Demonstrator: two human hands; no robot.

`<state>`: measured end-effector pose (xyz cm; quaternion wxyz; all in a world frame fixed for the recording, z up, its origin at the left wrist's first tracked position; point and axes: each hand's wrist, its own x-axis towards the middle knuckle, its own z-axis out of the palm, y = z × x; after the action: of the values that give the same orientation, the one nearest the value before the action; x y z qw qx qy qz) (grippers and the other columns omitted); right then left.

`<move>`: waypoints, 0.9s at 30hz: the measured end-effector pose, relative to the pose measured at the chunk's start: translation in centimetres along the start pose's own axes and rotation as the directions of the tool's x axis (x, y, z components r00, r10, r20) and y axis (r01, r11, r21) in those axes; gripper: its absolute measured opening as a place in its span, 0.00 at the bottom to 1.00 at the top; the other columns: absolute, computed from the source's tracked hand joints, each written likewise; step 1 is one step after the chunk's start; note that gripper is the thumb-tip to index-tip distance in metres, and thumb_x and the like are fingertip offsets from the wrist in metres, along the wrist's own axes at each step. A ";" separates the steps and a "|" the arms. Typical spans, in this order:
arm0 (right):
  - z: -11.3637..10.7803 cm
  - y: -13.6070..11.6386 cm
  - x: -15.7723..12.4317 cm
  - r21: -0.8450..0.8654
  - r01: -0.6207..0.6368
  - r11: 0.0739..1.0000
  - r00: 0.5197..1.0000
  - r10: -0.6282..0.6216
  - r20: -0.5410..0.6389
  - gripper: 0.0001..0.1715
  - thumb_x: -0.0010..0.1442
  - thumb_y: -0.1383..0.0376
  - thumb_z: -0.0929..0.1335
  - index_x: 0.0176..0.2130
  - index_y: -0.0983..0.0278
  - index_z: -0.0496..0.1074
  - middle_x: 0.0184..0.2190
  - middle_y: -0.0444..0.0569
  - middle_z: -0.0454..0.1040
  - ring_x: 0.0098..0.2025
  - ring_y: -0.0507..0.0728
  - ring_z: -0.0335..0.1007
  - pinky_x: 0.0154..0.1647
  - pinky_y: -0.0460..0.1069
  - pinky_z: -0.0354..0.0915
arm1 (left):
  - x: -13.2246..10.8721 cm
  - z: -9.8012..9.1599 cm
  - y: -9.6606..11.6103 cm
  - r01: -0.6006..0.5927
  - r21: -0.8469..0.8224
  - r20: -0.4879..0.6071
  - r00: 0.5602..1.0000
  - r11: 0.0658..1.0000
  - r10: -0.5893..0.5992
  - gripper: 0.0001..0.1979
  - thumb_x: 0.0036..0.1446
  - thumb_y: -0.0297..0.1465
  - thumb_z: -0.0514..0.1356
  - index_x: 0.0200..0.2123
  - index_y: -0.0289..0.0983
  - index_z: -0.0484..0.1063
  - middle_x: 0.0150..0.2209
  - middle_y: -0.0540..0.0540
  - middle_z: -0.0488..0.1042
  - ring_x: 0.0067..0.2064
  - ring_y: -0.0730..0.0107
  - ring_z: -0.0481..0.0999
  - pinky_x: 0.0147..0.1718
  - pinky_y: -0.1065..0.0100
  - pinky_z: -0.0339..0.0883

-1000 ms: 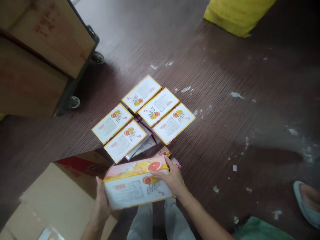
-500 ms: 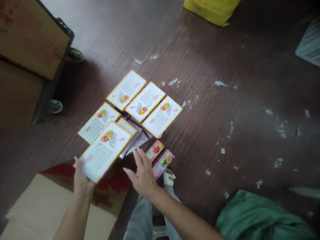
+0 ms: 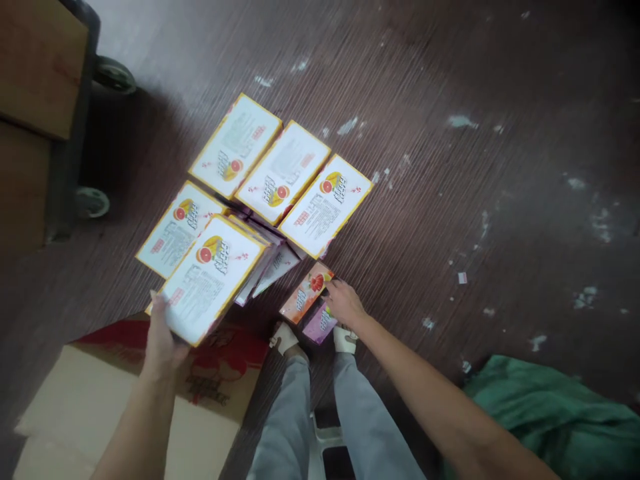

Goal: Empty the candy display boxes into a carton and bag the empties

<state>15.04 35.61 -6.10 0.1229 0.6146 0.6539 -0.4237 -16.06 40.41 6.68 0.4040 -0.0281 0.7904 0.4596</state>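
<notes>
My left hand (image 3: 163, 337) grips the near end of a white carton with a yellow border and a grapefruit picture (image 3: 213, 277). That carton lies on top of a stack, with the thumb on its upper face and the other fingers hidden at its side. Down by the feet, my right hand (image 3: 345, 301) has its fingers curled over the right end of an orange carton (image 3: 303, 293). Its thumb side is close to a purple carton (image 3: 320, 325) alongside. Several more white-and-yellow cartons (image 3: 283, 170) stand in stacks just beyond, and darker purple-edged cartons (image 3: 275, 270) lean between them.
An opened cardboard box (image 3: 130, 393) with red printing lies at the lower left. A wheeled trolley (image 3: 75, 147) bearing brown boxes (image 3: 35, 67) stands at the upper left. Green cloth (image 3: 545, 413) lies at the lower right. Beneath me is a white stool (image 3: 327, 437); paint-like flecks mark the dark floor (image 3: 425, 220).
My right hand has moved right, from open beside the stack to the orange carton's end. My left hand stays on the white-and-yellow carton. The view has shifted, bringing both feet into sight.
</notes>
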 end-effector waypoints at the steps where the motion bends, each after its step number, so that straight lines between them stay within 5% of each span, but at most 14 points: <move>1: 0.5 0.6 0.0 -0.019 -0.030 0.999 1.000 0.030 0.004 0.24 0.65 0.66 0.64 0.59 0.67 0.69 0.54 0.59 0.72 0.55 0.62 0.67 0.58 0.53 0.61 | -0.3 -0.1 0.1 0.002 -0.013 -0.001 1.000 1.000 -0.002 0.21 0.67 0.41 0.51 0.51 0.33 0.75 0.57 0.43 0.74 0.64 0.60 0.65 0.65 0.57 0.56; 5: 2.5 3.6 -0.6 -0.150 -0.261 0.953 0.965 0.256 -0.056 0.34 0.62 0.68 0.65 0.66 0.67 0.60 0.60 0.66 0.65 0.59 0.68 0.63 0.54 0.59 0.64 | -1.5 -2.7 -0.7 0.021 -0.038 -0.047 0.999 0.999 -0.023 0.17 0.65 0.35 0.53 0.52 0.39 0.75 0.52 0.49 0.79 0.66 0.63 0.61 0.64 0.58 0.59; 8: 4.0 3.5 -0.3 -0.352 0.043 0.935 0.997 -0.064 -0.050 0.41 0.59 0.72 0.67 0.68 0.62 0.56 0.67 0.66 0.55 0.67 0.72 0.51 0.58 0.66 0.58 | -2.7 -6.5 -2.6 0.118 -0.011 -0.149 0.982 0.993 -0.118 0.22 0.61 0.40 0.55 0.57 0.44 0.72 0.49 0.53 0.80 0.68 0.62 0.57 0.62 0.56 0.63; 11: 5.6 1.5 2.2 -0.420 0.358 0.834 0.926 -0.376 0.043 0.38 0.60 0.75 0.65 0.66 0.60 0.59 0.69 0.62 0.53 0.69 0.70 0.47 0.63 0.68 0.52 | -3.8 -10.9 -5.1 0.303 0.010 -0.246 0.924 0.953 -0.291 0.30 0.54 0.52 0.57 0.59 0.53 0.69 0.47 0.54 0.80 0.68 0.58 0.57 0.60 0.55 0.68; 16: 7.6 -0.2 7.5 -0.303 0.435 0.848 0.900 -0.418 0.123 0.31 0.62 0.77 0.61 0.60 0.57 0.68 0.62 0.53 0.66 0.69 0.66 0.48 0.68 0.70 0.43 | -4.7 -16.8 -8.6 0.396 0.002 -0.146 0.908 0.918 -0.392 0.42 0.46 0.58 0.62 0.65 0.58 0.60 0.52 0.54 0.78 0.67 0.51 0.59 0.59 0.49 0.69; 20: 7.6 -1.2 9.1 -0.205 0.511 0.835 0.854 -0.466 0.230 0.29 0.59 0.76 0.64 0.58 0.63 0.70 0.56 0.59 0.71 0.62 0.67 0.60 0.67 0.68 0.44 | -4.2 -20.2 -10.7 0.399 -0.063 -0.084 0.911 0.915 -0.403 0.44 0.49 0.54 0.63 0.67 0.52 0.57 0.51 0.51 0.78 0.63 0.44 0.66 0.58 0.44 0.69; 23: 7.4 -3.7 9.9 -0.224 0.532 0.817 0.826 -0.441 0.351 0.33 0.51 0.74 0.70 0.57 0.65 0.70 0.56 0.61 0.71 0.60 0.69 0.61 0.66 0.67 0.48 | -3.9 -20.4 -12.1 0.422 -0.079 -0.019 0.905 0.903 -0.425 0.42 0.49 0.53 0.63 0.66 0.50 0.60 0.49 0.48 0.80 0.63 0.43 0.66 0.57 0.43 0.69; 27: 6.7 -5.8 10.4 -0.314 0.503 0.806 0.861 -0.435 0.263 0.23 0.62 0.75 0.62 0.54 0.67 0.73 0.62 0.60 0.66 0.66 0.66 0.54 0.65 0.63 0.50 | -4.1 -15.7 -13.4 0.583 -0.070 0.095 0.812 0.810 -0.576 0.38 0.51 0.55 0.58 0.62 0.44 0.67 0.47 0.41 0.81 0.62 0.44 0.68 0.57 0.45 0.68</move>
<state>5.16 38.86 -14.94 0.1861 0.3581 0.8400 -0.3626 -17.36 19.58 3.90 0.5504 -0.2709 0.7067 0.3525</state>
